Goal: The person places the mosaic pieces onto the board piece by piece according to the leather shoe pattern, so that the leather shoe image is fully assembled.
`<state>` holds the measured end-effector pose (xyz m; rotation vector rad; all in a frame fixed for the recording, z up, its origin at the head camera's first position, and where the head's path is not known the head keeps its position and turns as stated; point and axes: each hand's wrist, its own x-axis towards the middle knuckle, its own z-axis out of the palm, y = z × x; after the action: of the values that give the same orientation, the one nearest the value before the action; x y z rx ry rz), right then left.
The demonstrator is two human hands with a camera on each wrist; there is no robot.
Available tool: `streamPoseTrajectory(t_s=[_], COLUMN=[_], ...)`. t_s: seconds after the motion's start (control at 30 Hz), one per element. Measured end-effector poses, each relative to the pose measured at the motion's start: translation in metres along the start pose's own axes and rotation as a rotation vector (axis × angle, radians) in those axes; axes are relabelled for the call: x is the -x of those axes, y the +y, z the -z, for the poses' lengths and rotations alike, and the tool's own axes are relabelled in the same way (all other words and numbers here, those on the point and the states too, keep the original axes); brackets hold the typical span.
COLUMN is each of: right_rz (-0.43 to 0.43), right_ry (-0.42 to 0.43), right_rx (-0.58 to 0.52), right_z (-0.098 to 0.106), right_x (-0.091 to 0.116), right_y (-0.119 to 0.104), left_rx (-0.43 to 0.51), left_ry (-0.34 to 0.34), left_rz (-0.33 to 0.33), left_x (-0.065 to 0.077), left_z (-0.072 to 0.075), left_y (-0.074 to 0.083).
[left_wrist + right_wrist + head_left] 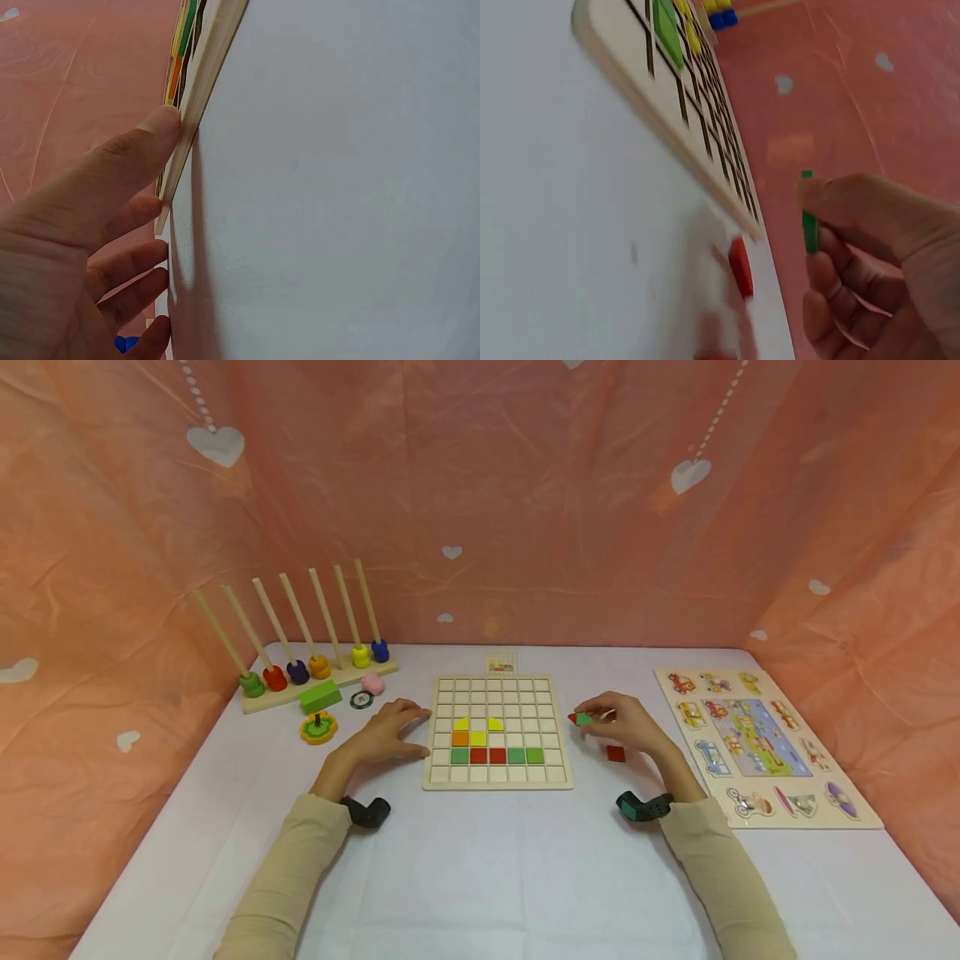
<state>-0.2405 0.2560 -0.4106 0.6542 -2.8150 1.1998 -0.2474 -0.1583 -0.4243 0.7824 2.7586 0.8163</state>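
Note:
A wooden grid board (491, 783) lies at the middle of the table, with several green, red, orange and yellow tiles set in its squares. My left hand (386, 732) touches the board's left edge with thumb and fingertip, its fingers loosely extended. Off the right side, my right hand (619, 722) pinches a green tile (810, 229) between thumb and fingers, held above the table. One small red tile (740, 268) lies by the board's right edge, partly behind the green one in the head view. Another red tile (616, 753) lies below the right hand.
Behind the board is a small pattern card (501, 663). A peg stand (330, 678) with coloured beads stands back left, near a green block (320, 697), a pink piece (372, 684), a round disc (362, 700) and a tree piece (318, 727). A picture puzzle (722, 781) lies right.

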Motion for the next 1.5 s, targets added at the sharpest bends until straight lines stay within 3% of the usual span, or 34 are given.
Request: streamPoseTrajectory(t_s=[0.17,0.47,0.67,0.9,1.5], right_rz=[0.171,0.201,0.249,0.291,0.217], right_ry=[-0.060,-0.148,-0.147,-0.147,-0.138], right_rx=[-0.059,-0.049,-0.020,-0.003,0.025], right_z=[-0.023,-0.068,-0.086,-0.094,-0.090], right_x=[-0.017,-0.037,-0.043,-0.047,-0.044], right_y=[-0.019,-0.041,-0.048,-0.052,-0.050], left_rx=[0.000,0.005,0.007,0.015,0.000], left_ry=[0.003,-0.001,-0.003,-0.003,-0.005], left_rz=[0.000,0.001,0.009,0.015,0.008], left_x=[0.000,-0.001,-0.002,-0.001,-0.002], left_z=[0.000,-0.001,-0.001,0.000,-0.001], left_y=[0.000,-0.002,-0.003,-0.001,-0.002])
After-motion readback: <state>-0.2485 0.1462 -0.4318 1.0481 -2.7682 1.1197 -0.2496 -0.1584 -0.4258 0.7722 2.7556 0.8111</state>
